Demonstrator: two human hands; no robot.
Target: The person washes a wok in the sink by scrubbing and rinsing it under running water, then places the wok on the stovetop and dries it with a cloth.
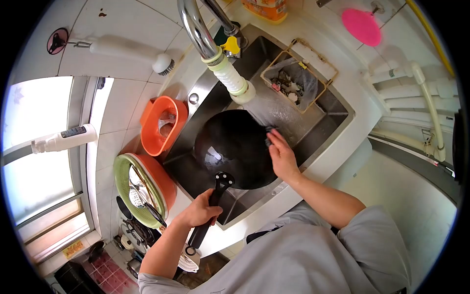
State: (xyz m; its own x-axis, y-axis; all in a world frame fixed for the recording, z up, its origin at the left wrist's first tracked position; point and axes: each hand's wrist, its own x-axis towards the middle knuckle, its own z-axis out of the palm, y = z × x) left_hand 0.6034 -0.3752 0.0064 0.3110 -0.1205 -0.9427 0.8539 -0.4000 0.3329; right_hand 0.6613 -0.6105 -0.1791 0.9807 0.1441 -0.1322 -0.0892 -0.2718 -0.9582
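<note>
A black wok (235,147) lies tilted in the steel sink, its dark surface wet and shiny. My left hand (199,211) is wrapped round the wok's black handle (214,198). At the wok's right rim, my right hand (283,154) presses a small dark scrubber (269,131) with its fingers; most of the scrubber is hidden. Water streams from the faucet (232,81), through its white ribbed hose end, and splashes beside the wok's far right edge.
A wire rack (329,81) with a bag of scraps hangs in the sink (338,105). To the left stand an orange basket (169,147) and stacked basins (120,171) holding utensils. A white brush (127,51) and a pink scoop-like item (361,27) hang on the walls.
</note>
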